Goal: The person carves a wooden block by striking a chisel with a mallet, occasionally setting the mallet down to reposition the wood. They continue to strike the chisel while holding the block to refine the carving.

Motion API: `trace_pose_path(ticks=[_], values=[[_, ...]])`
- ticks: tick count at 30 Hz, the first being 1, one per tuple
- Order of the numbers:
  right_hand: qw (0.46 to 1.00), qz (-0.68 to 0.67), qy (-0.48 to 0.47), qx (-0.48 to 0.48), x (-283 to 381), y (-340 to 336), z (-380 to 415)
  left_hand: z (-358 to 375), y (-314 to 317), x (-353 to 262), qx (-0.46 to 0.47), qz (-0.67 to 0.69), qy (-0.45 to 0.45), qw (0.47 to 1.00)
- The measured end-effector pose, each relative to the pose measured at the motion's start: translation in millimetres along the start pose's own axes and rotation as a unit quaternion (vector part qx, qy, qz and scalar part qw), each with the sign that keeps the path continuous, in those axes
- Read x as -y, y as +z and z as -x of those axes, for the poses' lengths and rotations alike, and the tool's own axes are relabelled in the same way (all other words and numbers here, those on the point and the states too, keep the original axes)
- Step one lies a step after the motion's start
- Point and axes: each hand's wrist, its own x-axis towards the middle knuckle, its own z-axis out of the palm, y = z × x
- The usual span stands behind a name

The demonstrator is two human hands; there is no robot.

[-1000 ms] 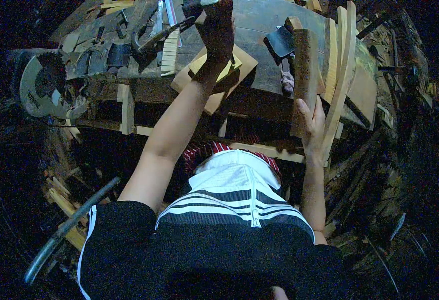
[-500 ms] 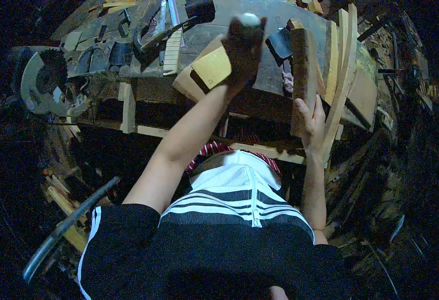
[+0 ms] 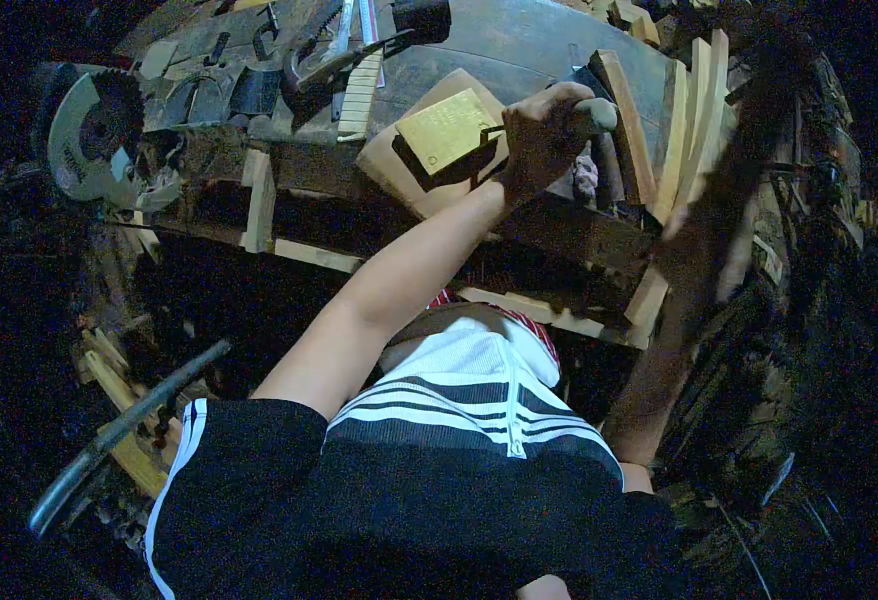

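My left hand (image 3: 547, 130) is closed round a tool over the bench; the tool's pale rounded end (image 3: 595, 117) sticks out on the right, and the rest is hard to make out. Just left of it, a yellow plate (image 3: 447, 130) lies on a light board (image 3: 389, 160). At the right, my right hand (image 3: 737, 255) is blurred and in shadow, beside a long dark wooden piece (image 3: 724, 180) that it appears to hold, slanting up to the right past the bench edge.
A workbench (image 3: 499, 45) spans the top. Curved wooden strips (image 3: 704, 120) and a narrow block (image 3: 624, 125) lie at its right. At the left are a toothed round blade (image 3: 94, 135), a saw (image 3: 344, 70) and other tools. A metal pipe (image 3: 124, 430) slants at lower left.
My left hand has moved right and nearer, uncovering the yellow plate. My right hand has swung right with the dark wooden piece, off the spot beside the block.
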Motion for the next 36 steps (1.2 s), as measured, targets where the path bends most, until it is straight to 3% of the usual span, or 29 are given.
trace_pose_path(ticks=[1, 3, 6, 9, 11, 12, 15, 18, 20, 21, 23, 26, 29, 30, 32, 33, 36], values=[[0.998, -0.046, -0.026, 0.028, 10, -3, 2, -1, 0, -4, 0.011, 0.001, -0.025, 1.0], [0.997, 0.005, -0.039, 0.069, 26, 11, 7, -3, -4, -11, 0.015, 0.013, -0.035, 0.999], [0.959, 0.258, -0.063, 0.096, 30, 47, 10, 0, 6, 6, 0.0, 0.075, -0.071, 0.995], [0.974, 0.192, -0.055, 0.11, 41, 53, 9, 1, -4, 3, 0.005, 0.092, -0.059, 0.994], [0.994, 0.055, -0.036, 0.09, 43, 54, 15, 0, -8, -9, -0.031, -0.026, 0.037, 0.998], [0.989, 0.104, -0.021, 0.101, 40, 55, 14, 3, -7, -2, 0.001, 0.039, -0.02, 0.999], [0.962, 0.248, 0.007, 0.117, 30, 58, 8, 6, -12, -1, 0.017, -0.012, -0.026, 0.999], [0.947, 0.252, -0.087, 0.179, 18, 56, 6, 8, -19, 3, 0.018, -0.038, 0.019, 0.999], [0.963, 0.205, 0.005, 0.175, 7, 45, 9, 10, -35, 10, 0.044, -0.074, -0.001, 0.996], [0.966, 0.189, 0.037, 0.171, 2, 42, 9, 8, -42, 11, 0.033, -0.068, -0.024, 0.997], [0.985, 0.129, -0.04, 0.104, -8, 40, 8, -6, -48, 14, -0.036, 0.008, -0.102, 0.994], [0.992, 0.096, 0.018, 0.078, -5, 40, 8, -39, -64, 24, -0.198, 0.111, -0.213, 0.95], [0.991, 0.082, 0.074, 0.078, -12, 34, 17, -51, -83, 57, -0.3, 0.152, -0.144, 0.931], [0.99, 0.075, 0.087, 0.077, -16, 31, 19, -56, -88, 52, -0.298, 0.152, -0.146, 0.931], [0.988, 0.093, 0.098, 0.072, -28, 26, 21, -68, -94, 41, -0.284, 0.177, -0.303, 0.892], [0.986, 0.111, 0.105, 0.07, -31, 24, 21, -71, -93, 36, -0.282, 0.176, -0.305, 0.892], [0.989, 0.124, 0.07, 0.037, -28, 30, 23, -76, -92, 34, -0.169, 0.148, -0.165, 0.96]])
